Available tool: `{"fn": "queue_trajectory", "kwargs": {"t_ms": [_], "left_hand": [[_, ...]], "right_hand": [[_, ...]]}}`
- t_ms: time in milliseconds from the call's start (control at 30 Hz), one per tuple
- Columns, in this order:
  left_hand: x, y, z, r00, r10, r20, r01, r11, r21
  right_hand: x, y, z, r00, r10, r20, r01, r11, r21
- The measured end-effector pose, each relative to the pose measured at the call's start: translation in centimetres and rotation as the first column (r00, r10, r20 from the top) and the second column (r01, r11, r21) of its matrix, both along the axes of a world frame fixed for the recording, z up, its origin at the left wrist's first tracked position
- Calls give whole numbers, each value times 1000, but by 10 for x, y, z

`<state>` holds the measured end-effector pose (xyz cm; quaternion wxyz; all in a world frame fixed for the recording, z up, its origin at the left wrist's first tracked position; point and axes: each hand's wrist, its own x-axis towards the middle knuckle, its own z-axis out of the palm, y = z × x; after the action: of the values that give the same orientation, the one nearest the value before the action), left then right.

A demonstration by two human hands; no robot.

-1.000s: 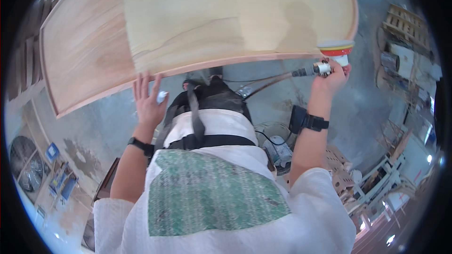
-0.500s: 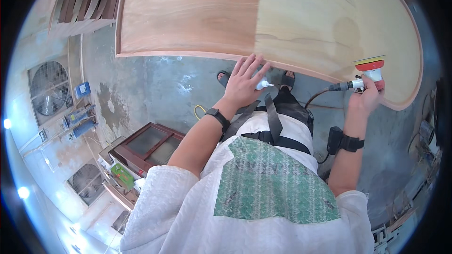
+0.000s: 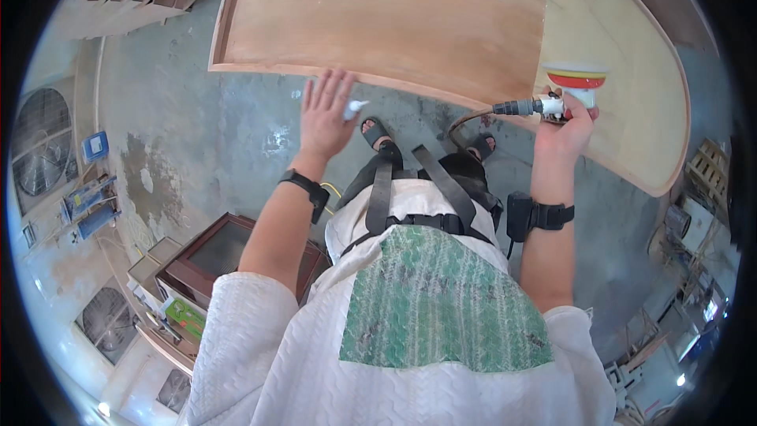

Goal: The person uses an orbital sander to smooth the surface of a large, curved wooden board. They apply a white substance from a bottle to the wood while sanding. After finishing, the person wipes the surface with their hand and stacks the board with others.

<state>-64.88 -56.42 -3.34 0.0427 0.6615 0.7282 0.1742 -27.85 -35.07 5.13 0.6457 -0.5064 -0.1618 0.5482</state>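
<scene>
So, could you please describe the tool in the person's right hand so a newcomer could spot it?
Start at the large curved plywood panel. Near its right end, the right hand grips a small round sander, the only red-and-white disc there, with a hose attached.

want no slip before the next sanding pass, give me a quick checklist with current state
1. Right hand closed on the sander: ok.
2. Sander pad flat on the wooden panel: cannot tell.
3. Left hand steadying the panel's near edge, fingers spread: ok.
4. Air hose free of the feet: cannot tell.
5. Small white piece at the left fingers, clear of the sander: ok.
</scene>
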Motion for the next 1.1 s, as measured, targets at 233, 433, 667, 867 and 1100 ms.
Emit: {"fn": "queue_trajectory", "kwargs": {"t_ms": [233, 433, 667, 867, 1100], "left_hand": [[-52, -22, 1, 999, 31, 15, -31, 1000, 5], [-39, -20, -5, 994, 78, 74, -82, 995, 56], [-32, -20, 18, 997, 68, 47, -68, 998, 12], [-18, -2, 51, 996, 56, 72, -51, 996, -68], [-9, -11, 73, 977, 158, 146, -139, 982, -131]], "right_hand": [[5, 3, 9, 972, 179, 152, -174, 984, -45], [7, 2, 26, 597, 243, 764, -248, 962, -112], [-5, 9, 25, 41, 329, 944, -334, 895, -297], [-91, 44, 25, -232, 260, 937, -601, 719, -348], [-168, 43, 15, -373, 120, 920, -751, 543, -375]]}}
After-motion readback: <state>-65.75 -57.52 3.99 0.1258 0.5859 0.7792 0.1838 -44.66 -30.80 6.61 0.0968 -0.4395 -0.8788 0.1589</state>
